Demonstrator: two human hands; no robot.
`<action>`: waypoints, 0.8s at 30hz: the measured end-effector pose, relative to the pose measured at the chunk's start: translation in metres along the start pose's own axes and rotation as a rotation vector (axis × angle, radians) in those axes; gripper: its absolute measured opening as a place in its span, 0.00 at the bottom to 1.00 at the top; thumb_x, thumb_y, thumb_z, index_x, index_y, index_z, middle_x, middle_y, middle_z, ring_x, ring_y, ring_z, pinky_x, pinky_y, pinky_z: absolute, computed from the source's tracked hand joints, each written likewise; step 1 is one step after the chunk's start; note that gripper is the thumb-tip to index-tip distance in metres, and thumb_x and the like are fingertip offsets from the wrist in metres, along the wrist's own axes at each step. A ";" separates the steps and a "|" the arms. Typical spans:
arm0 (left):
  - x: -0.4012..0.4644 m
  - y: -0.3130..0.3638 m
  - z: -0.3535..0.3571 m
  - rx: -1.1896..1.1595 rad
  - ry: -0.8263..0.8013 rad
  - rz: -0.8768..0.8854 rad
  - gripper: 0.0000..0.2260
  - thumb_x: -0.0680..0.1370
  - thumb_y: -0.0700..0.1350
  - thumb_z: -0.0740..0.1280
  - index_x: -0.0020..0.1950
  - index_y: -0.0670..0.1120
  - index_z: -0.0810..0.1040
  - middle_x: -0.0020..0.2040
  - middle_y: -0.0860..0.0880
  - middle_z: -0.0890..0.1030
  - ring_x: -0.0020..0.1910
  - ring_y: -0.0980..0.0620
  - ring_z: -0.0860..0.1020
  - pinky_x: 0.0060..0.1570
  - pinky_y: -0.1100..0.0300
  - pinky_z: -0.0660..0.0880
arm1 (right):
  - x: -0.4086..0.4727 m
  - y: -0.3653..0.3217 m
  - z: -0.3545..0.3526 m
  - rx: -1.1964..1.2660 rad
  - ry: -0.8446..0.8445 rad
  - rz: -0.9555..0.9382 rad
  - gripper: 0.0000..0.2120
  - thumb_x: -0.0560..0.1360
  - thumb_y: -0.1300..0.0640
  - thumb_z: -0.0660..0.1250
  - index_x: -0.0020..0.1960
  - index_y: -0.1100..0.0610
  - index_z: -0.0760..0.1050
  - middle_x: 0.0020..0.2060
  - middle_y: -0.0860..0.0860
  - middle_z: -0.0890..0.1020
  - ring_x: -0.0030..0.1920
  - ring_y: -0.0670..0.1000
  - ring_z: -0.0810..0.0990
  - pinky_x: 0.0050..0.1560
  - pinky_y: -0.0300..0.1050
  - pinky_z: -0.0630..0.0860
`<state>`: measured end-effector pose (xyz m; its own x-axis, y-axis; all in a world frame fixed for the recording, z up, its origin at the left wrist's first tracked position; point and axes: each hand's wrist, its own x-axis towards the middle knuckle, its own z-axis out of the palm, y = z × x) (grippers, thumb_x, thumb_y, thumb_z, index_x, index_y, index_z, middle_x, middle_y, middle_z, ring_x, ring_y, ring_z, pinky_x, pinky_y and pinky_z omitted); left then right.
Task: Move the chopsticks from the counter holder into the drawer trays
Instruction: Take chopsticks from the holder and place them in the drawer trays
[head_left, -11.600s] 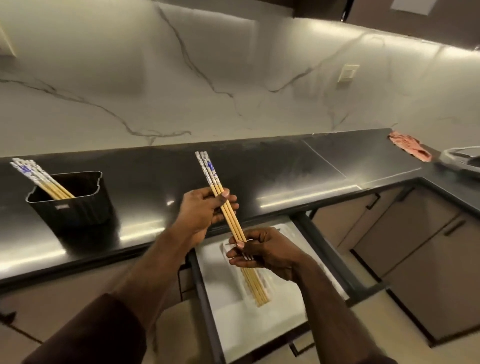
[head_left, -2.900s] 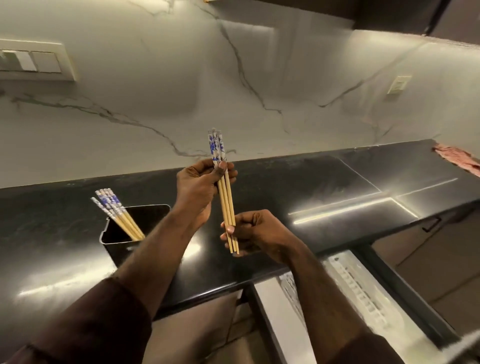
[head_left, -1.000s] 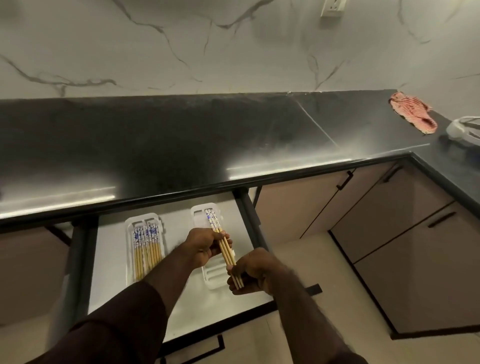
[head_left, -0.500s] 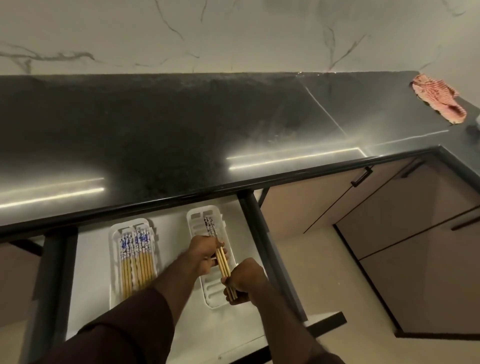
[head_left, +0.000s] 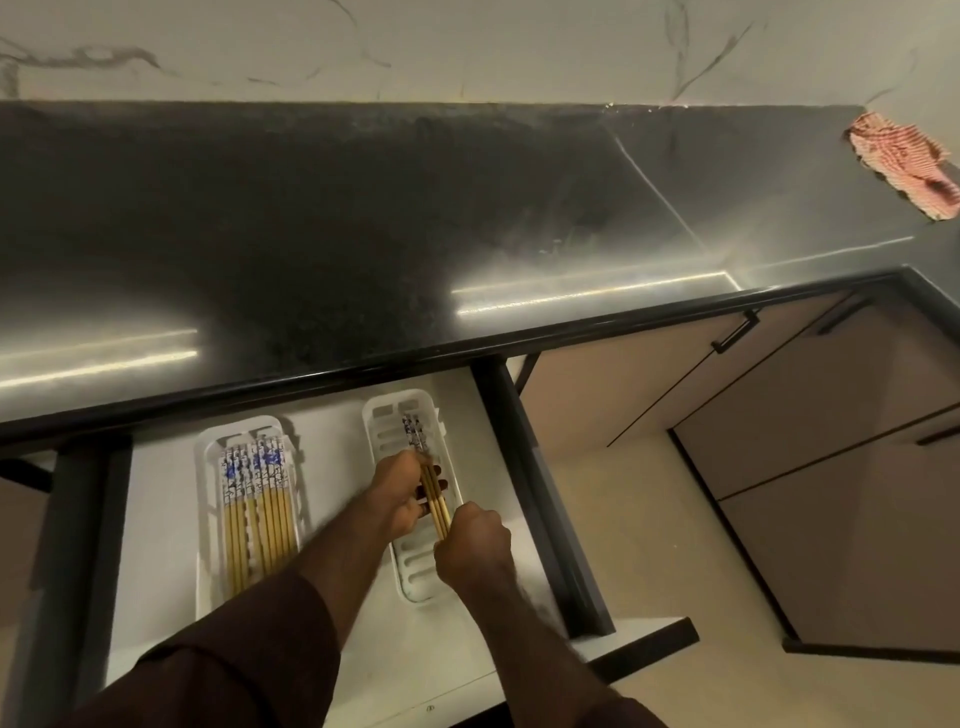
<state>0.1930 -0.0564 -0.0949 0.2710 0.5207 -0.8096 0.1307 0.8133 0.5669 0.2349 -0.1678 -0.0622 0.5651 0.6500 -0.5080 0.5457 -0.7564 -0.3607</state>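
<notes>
Open drawer (head_left: 171, 519), white-lined, below the black tabletop (head_left: 363, 218). Contents: two white slotted trays. Tray at the drawer's left (head_left: 205, 519) carries a full row of chopsticks, patterned ends toward the tabletop. Tray at the drawer's right (head_left: 410, 566) receives a small bundle of chopsticks (head_left: 426, 467), lying along it. Left hand (head_left: 397, 491): grip clamped around the bundle's middle. Right hand (head_left: 472, 540): grip closed on the bundle's plain near ends. Red-striped cloth (head_left: 904, 163) lies on the tabletop, far to the drawer's right.
</notes>
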 end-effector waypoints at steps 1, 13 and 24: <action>0.001 0.000 0.001 0.000 0.003 0.002 0.11 0.78 0.39 0.61 0.57 0.36 0.77 0.45 0.41 0.78 0.46 0.42 0.79 0.52 0.46 0.75 | 0.000 -0.001 0.001 -0.010 0.006 -0.010 0.12 0.77 0.57 0.69 0.59 0.58 0.76 0.53 0.54 0.80 0.53 0.54 0.82 0.52 0.44 0.80; 0.003 -0.004 0.009 -0.034 0.059 0.020 0.08 0.76 0.39 0.62 0.47 0.39 0.80 0.38 0.40 0.79 0.38 0.42 0.78 0.41 0.48 0.79 | -0.002 -0.003 0.010 -0.144 0.039 -0.136 0.10 0.82 0.55 0.63 0.59 0.57 0.77 0.47 0.52 0.80 0.43 0.48 0.78 0.47 0.41 0.76; -0.001 -0.007 0.011 0.071 0.101 0.059 0.12 0.78 0.44 0.61 0.51 0.40 0.81 0.39 0.42 0.81 0.40 0.42 0.80 0.45 0.48 0.79 | 0.000 -0.002 0.012 -0.152 -0.028 -0.151 0.11 0.82 0.56 0.62 0.60 0.58 0.77 0.52 0.54 0.82 0.50 0.52 0.82 0.52 0.44 0.78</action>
<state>0.2021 -0.0660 -0.0965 0.1834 0.5933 -0.7839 0.1853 0.7622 0.6202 0.2266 -0.1666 -0.0706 0.4538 0.7512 -0.4792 0.7110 -0.6295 -0.3135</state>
